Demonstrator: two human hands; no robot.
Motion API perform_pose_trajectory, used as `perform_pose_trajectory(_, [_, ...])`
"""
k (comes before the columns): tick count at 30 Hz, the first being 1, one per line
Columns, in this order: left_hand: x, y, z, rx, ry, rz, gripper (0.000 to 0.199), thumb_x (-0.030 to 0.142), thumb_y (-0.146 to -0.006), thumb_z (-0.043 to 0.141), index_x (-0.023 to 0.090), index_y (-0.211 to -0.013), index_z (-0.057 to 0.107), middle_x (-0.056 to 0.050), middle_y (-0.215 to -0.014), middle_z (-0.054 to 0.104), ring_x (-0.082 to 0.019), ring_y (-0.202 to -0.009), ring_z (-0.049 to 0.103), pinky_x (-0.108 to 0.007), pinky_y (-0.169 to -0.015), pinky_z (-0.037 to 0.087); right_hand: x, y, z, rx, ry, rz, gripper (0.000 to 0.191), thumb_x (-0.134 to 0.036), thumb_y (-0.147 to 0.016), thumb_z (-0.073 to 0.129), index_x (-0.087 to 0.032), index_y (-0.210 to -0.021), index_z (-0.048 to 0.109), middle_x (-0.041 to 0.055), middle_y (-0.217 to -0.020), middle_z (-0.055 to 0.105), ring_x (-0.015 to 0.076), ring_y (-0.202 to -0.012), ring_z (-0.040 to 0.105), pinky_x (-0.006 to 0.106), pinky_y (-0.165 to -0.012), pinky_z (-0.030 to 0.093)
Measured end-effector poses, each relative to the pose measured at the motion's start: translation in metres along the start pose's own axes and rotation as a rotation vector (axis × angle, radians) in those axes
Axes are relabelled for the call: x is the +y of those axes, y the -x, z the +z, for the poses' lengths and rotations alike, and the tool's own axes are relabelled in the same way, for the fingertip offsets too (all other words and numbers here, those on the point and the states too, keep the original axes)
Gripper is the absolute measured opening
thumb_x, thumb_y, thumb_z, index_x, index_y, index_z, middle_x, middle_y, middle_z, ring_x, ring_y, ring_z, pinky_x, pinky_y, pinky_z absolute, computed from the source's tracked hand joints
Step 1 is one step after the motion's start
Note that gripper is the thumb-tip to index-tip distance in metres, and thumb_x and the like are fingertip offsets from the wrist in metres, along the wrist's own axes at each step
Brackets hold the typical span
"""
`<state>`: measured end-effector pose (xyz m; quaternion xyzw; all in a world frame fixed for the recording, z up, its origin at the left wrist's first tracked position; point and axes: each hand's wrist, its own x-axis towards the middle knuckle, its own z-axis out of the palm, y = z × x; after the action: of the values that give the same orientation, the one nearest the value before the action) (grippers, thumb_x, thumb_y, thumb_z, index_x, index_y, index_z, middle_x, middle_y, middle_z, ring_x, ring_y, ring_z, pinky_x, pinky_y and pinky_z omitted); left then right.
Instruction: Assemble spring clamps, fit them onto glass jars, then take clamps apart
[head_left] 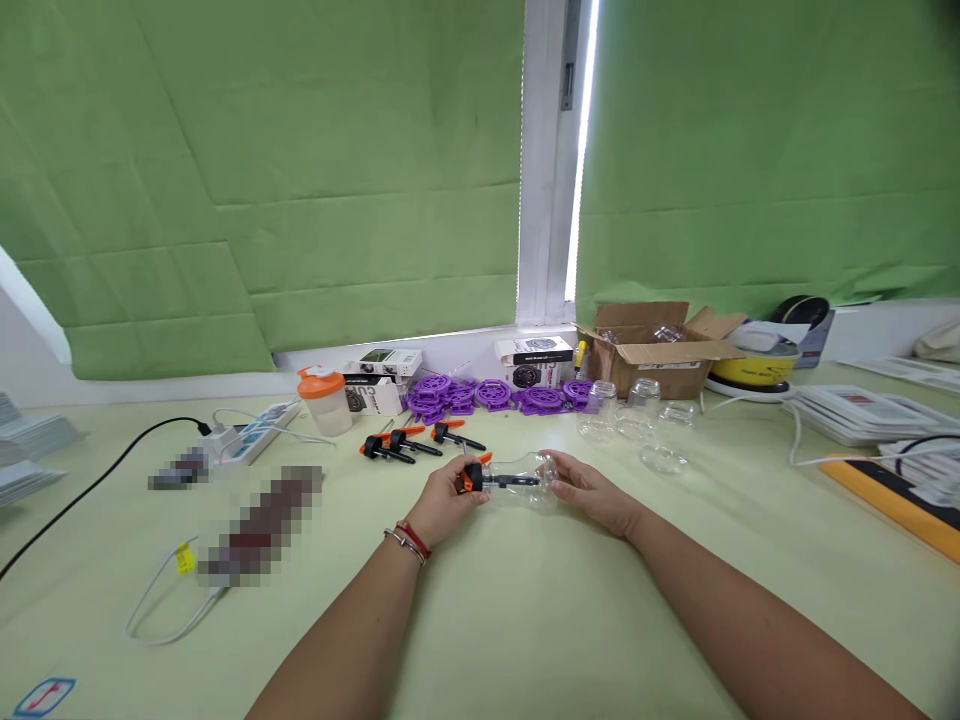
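Near the middle of the table, a clear bottle (525, 468) lies on its side between my hands, with a black stem inside it. My left hand (448, 497) grips the black and orange cap piece (472, 478) at the bottle's left end. Fingers of my right hand (592, 492) are closed round the bottle's wide right end. Just behind my left hand lie three black and orange pieces with stems (405, 442). Several clear bottles (643, 405) stand to the right, beyond my right hand.
Purple plastic parts (493, 395) lie in a row at the back, beside small boxes (534, 362). An open cardboard box (660, 350) stands back right. Left are an orange-lidded cup (325, 402), a power strip (262, 432) and cables. An orange-edged object (892, 500) lies far right.
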<state>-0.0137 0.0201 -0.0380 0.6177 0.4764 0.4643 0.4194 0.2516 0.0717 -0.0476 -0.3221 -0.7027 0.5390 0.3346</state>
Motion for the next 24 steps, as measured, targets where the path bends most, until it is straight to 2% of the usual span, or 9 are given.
perform_pose_trajectory(3, [-0.001, 0.000, 0.000, -0.002, 0.002, -0.003, 0.054, 0.028, -0.061, 0.073, 0.019, -0.111, 0.053, -0.002, -0.091, 0.057, -0.014, -0.079, 0.055, -0.030, -0.078, 0.043, -0.006, 0.001, 0.002, 0.026, 0.024, -0.005, 0.071, -0.061, -0.069, 0.060, -0.025, -0.128, 0.046, 0.0084, -0.120, 0.055, 0.0299, -0.120, 0.041, 0.046, -0.102, 0.030])
perform_pose_trajectory(9, [0.002, 0.001, 0.001, -0.006, -0.051, 0.009, 0.052, 0.029, -0.063, 0.072, 0.018, -0.111, 0.054, -0.001, -0.088, 0.057, -0.014, -0.077, 0.054, -0.029, -0.075, 0.043, -0.021, 0.003, 0.006, -0.010, 0.109, -0.038, 0.056, -0.062, -0.077, 0.048, -0.021, -0.113, 0.056, 0.0062, -0.108, 0.060, 0.0275, -0.107, 0.049, 0.043, -0.097, 0.036])
perform_pose_trajectory(17, [0.001, 0.001, 0.001, -0.032, -0.051, 0.010, 0.051, 0.027, -0.064, 0.071, 0.019, -0.111, 0.054, 0.000, -0.085, 0.057, -0.013, -0.074, 0.053, -0.027, -0.073, 0.043, -0.019, 0.001, 0.006, 0.025, 0.142, -0.021, 0.054, -0.062, -0.080, 0.042, -0.019, -0.109, 0.060, 0.0075, -0.104, 0.061, 0.0283, -0.107, 0.048, 0.041, -0.097, 0.034])
perform_pose_trajectory(24, [0.006, 0.003, 0.004, -0.044, -0.041, -0.015, 0.050, 0.026, -0.063, 0.071, 0.018, -0.109, 0.054, 0.000, -0.083, 0.056, -0.012, -0.073, 0.051, -0.025, -0.070, 0.042, -0.021, 0.001, 0.006, 0.091, 0.216, -0.045, 0.054, -0.062, -0.083, 0.034, -0.017, -0.090, 0.064, 0.0069, -0.094, 0.062, 0.0243, -0.094, 0.053, 0.039, -0.093, 0.037])
